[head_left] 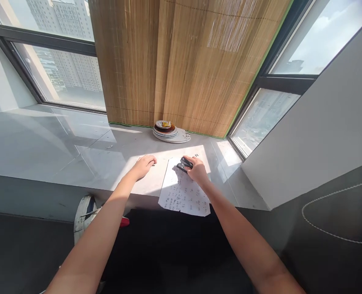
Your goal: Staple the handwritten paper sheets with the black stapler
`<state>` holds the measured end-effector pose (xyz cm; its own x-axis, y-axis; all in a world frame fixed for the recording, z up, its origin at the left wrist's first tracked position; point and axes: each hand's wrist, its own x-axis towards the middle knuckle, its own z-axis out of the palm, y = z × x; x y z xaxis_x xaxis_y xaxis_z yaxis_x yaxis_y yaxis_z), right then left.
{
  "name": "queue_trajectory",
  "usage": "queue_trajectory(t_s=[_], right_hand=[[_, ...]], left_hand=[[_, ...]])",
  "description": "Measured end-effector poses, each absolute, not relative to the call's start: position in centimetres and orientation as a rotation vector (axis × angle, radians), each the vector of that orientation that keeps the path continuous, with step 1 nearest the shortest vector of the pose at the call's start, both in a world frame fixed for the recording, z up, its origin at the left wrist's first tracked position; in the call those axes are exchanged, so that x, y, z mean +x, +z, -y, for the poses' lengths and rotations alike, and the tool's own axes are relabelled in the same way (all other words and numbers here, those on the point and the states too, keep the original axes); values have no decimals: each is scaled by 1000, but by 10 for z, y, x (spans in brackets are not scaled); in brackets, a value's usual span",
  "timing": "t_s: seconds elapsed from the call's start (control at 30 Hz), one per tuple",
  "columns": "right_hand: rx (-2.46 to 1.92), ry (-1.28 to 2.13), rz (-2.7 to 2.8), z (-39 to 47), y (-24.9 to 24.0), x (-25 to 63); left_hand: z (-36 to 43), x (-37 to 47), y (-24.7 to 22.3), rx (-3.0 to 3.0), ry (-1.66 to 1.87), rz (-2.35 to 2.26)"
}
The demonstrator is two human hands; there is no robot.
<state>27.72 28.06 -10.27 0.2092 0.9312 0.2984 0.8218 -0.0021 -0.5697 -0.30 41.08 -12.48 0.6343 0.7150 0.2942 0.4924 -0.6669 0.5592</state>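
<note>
A black stapler point(185, 164) is gripped in my right hand point(197, 169), its jaws apart, over the upper part of a handwritten sheet of paper point(184, 194). The sheet lies on the pale tiled window ledge point(144, 185), and its lower end hangs past the front edge. My left hand point(144, 165) rests on the ledge to the left of the sheet, apart from it. Its fingers are loosely bent and hold nothing that shows. Small dark bits point(196, 155), too small to name, lie just beyond my right hand.
A stack of plates point(165, 132) stands at the back of the ledge, before a hanging bamboo blind point(181, 69). Windows flank the blind. Below the ledge at left is a white shoe-like object point(83, 216). A beaded cord point(322, 232) loops at right.
</note>
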Motion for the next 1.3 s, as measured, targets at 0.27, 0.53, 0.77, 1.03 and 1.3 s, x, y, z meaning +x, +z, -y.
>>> queue_trajectory(t_s=[0.27, 0.53, 0.77, 1.03, 1.3], right_hand=[[-1771, 359, 1280, -272, -103, 359], [-2128, 64, 1743, -319, -127, 374], [-2058, 13, 1923, -327, -131, 351], [-1817, -14, 2110, -382, -126, 243], [-1764, 91, 2313, -447, -123, 134]], left_hand=[[-411, -2, -126, 2373, 756, -923], [-416, -5, -131, 2369, 788, -919], [-412, -7, -133, 2470, 709, -1202], [-409, -95, -140, 2391, 603, -1745], [-417, -107, -134, 2144, 679, -1841]])
